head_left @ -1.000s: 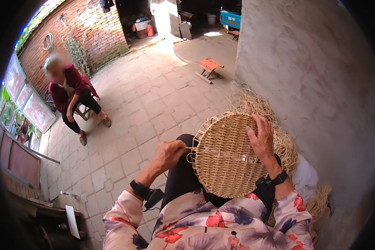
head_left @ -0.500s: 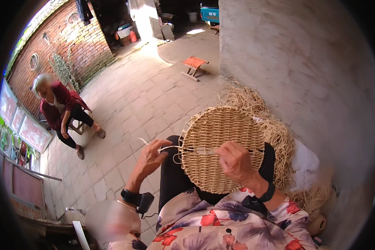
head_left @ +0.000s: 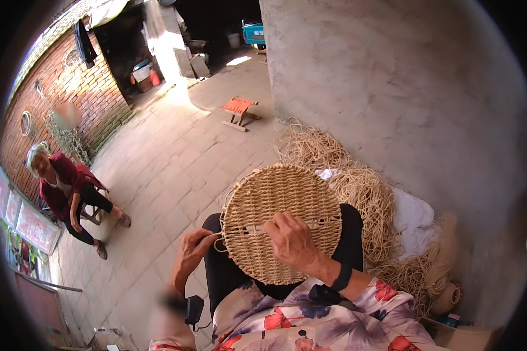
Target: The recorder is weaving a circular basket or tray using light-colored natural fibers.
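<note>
On my lap rests a round, flat mat (head_left: 269,202) woven from straw-coloured cord, with a narrow gap across its middle. My left hand (head_left: 192,250) is beside its left edge, thumb and fingers pinched on a cord (head_left: 218,235) that runs to the rim. Over the mat's middle, my right hand (head_left: 293,240) is closed with its fingertips at the gap. What those fingers hold is hidden. A pale strip (head_left: 253,229) shows in the gap just left of them.
A heap of loose cord (head_left: 363,202) lies right of my knees, along the grey wall (head_left: 386,88). A white cloth (head_left: 413,219) is beside it. An orange folding stool (head_left: 239,106) stands ahead on the paving. At far left a person (head_left: 70,187) sits by a brick wall.
My left hand has closed from a looser pose into a pinch on the cord at the rim. My right hand is still over the mat's middle. The whole view has shifted.
</note>
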`<state>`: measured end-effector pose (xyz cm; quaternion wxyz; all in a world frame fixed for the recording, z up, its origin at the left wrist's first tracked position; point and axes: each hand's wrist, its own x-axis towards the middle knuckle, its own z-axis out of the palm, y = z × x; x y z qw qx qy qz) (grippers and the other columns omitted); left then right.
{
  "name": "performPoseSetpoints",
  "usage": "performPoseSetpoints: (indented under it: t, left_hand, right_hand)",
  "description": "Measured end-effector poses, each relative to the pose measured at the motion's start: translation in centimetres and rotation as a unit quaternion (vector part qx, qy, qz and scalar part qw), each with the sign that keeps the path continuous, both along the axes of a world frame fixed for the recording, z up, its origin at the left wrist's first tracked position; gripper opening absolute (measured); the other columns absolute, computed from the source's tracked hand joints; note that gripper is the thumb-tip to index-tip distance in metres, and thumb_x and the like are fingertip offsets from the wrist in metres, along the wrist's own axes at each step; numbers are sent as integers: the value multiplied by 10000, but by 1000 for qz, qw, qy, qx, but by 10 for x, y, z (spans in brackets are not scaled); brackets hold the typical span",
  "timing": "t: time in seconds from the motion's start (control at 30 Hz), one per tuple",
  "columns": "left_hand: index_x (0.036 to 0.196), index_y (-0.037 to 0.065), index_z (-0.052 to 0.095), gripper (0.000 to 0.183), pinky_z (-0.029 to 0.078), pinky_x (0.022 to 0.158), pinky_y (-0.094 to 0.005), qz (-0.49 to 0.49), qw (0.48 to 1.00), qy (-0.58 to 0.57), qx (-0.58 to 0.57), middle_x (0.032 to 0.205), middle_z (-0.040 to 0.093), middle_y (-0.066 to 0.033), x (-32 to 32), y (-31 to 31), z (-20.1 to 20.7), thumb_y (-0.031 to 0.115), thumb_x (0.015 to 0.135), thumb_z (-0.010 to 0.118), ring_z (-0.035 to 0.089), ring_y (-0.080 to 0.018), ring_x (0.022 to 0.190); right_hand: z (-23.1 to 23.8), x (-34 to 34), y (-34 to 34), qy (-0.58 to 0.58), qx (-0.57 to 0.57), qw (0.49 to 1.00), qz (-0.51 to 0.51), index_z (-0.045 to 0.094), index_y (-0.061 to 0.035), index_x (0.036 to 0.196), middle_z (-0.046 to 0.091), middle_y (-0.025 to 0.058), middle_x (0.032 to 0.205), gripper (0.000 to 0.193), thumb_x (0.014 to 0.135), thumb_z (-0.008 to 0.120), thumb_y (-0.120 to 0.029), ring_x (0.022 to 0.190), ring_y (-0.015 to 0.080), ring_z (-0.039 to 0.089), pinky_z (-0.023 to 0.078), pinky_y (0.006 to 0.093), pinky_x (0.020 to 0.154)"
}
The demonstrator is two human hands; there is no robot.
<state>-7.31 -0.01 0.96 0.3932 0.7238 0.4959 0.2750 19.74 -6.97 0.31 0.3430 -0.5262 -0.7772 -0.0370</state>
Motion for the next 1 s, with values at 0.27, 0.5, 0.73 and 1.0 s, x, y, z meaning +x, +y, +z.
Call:
performPoseSetpoints:
  t: [0.27, 0.5, 0.73, 1.0]
  left_hand:
    - [914, -27, 683, 220, 388, 565, -254, 15, 1000, 9, -14, 674, 543, 14, -2, 3, 2, 191, 909, 658, 473, -65, 646]
    - [923, -20, 681, 210, 379, 556, -248, 12, 1000, -12, -5, 677, 533, 26, -8, 5, -6, 188, 909, 664, 461, -59, 644]
    - [938, -27, 678, 210, 401, 572, -255, 9, 1000, -2, 9, 696, 572, 0, -7, 3, 3, 179, 903, 669, 487, -71, 657]
    - [955, -14, 686, 226, 419, 594, -273, 7, 1000, -1, 16, 711, 594, -26, -7, 0, 9, 205, 898, 669, 512, -93, 665]
  right_hand:
    - [-23, 55, -16, 36, -46, 997, -42, 591, -72, 908, 521, 96, 865, 163, 756, 573, -15, 864, 286, 558, 459, 409, 728]
    - [-21, 73, -26, 6, -6, 996, -94, 606, -66, 941, 514, 86, 861, 223, 740, 571, 26, 848, 286, 539, 443, 415, 734]
    - [-14, 79, -28, -13, -43, 996, -81, 609, -73, 939, 516, 77, 849, 236, 727, 586, 27, 842, 272, 524, 397, 410, 733]
    - [-12, 50, -15, 26, -16, 999, -8, 604, -69, 894, 505, 76, 839, 212, 716, 580, 44, 840, 274, 538, 398, 407, 742]
